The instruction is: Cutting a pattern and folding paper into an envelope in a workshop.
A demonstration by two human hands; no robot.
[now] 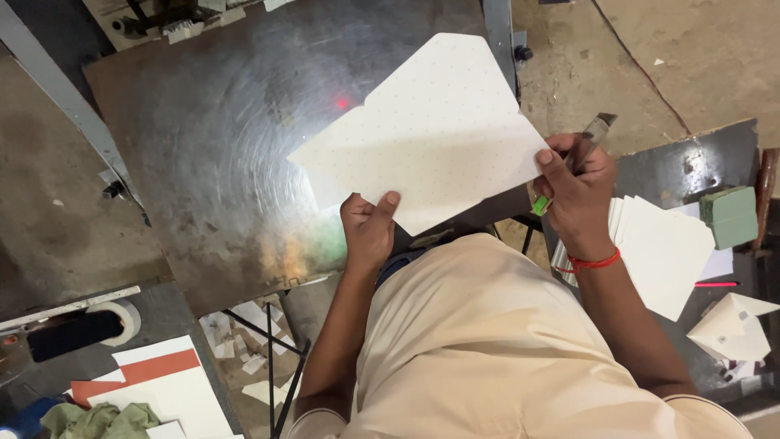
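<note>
A cream die-cut paper sheet (pixel 431 130), shaped like an unfolded envelope, is held up over a steel table (pixel 211 146). My left hand (pixel 368 230) grips its lower edge with the thumb on top. My right hand (pixel 575 185) pinches the sheet's right corner and also holds a utility knife (pixel 587 140) with a grey blade end and a green tip near the palm. A red thread circles my right wrist.
A stack of cut cream sheets (pixel 662 248) lies on a dark side table at right, beside a green block (pixel 730 215) and folded paper pieces (pixel 735 325). At lower left are a tape roll (pixel 122 317), white and orange cards (pixel 154 374) and paper scraps on the floor.
</note>
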